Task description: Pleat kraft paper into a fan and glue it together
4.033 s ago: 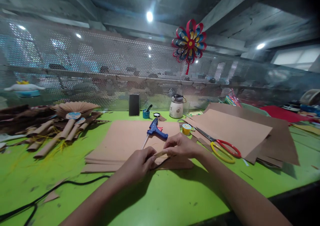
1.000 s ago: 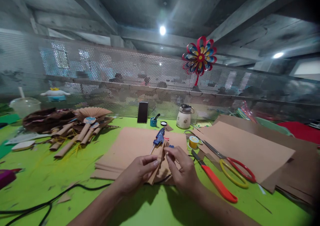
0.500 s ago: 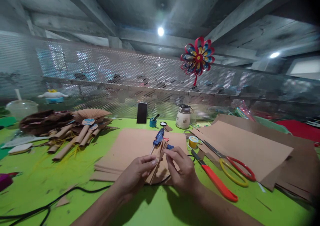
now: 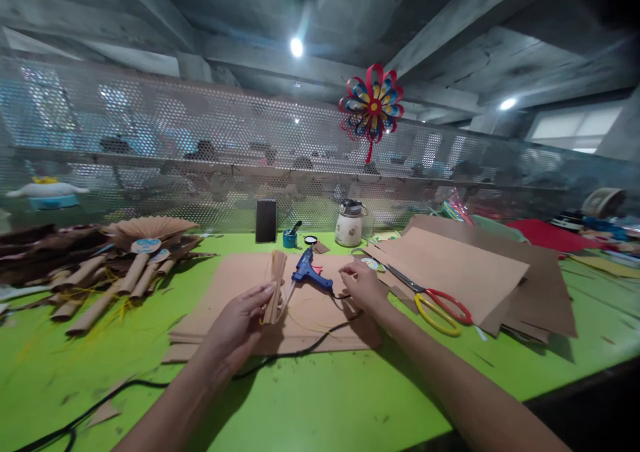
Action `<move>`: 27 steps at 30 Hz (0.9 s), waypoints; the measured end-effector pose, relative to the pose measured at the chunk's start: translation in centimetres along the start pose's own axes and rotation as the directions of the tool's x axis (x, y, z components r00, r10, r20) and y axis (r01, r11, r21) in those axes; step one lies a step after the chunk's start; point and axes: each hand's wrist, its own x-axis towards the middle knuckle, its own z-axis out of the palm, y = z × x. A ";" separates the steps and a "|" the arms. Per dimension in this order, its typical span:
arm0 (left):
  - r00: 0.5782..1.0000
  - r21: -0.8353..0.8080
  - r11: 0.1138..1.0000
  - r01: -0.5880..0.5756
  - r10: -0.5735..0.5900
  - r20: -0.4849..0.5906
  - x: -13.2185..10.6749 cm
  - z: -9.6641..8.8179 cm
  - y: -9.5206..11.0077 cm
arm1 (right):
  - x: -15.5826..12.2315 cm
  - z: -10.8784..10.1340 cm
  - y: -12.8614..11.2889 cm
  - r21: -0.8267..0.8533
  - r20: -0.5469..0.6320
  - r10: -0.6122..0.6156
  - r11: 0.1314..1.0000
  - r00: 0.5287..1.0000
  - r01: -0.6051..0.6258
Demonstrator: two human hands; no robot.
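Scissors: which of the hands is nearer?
Right. The right hand is just left of the scissors, on their blade side; the left hand is farther left, beyond the glue gun, holding folded paper.

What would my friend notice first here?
Probably the red, blue and yellow flower, high up before the perforated screen. Then maybe the blue glue gun on brown paper, right of the pleated paper in the left hand, and the scissors farther right.
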 end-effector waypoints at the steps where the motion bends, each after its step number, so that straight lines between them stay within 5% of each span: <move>1: 1.000 -0.009 1.000 0.005 -0.005 -0.003 0.1 -0.1 0.0 | 0.3 0.2 -0.2 -0.021 0.039 -0.013 1.000 0.999 0.014; 9: 0.993 -0.032 0.999 0.037 -0.033 0.113 -0.7 0.4 -0.3 | 3.7 3.5 -4.0 -0.222 0.304 -0.089 0.962 0.949 0.161; 16: 0.975 -0.053 0.998 0.036 -0.023 0.223 -0.9 0.5 -0.2 | 3.4 6.5 -5.0 -0.282 0.269 -0.018 0.955 0.963 0.097; 21: 0.974 -0.058 0.998 0.033 -0.019 0.227 -1.2 0.7 -0.4 | 3.5 4.3 -4.5 -0.160 0.146 -0.004 0.987 0.989 0.027; 27: 0.970 -0.037 0.999 0.003 0.006 0.243 -1.3 0.6 -0.4 | 2.5 -2.2 -2.2 0.102 0.101 0.019 0.994 0.995 -0.030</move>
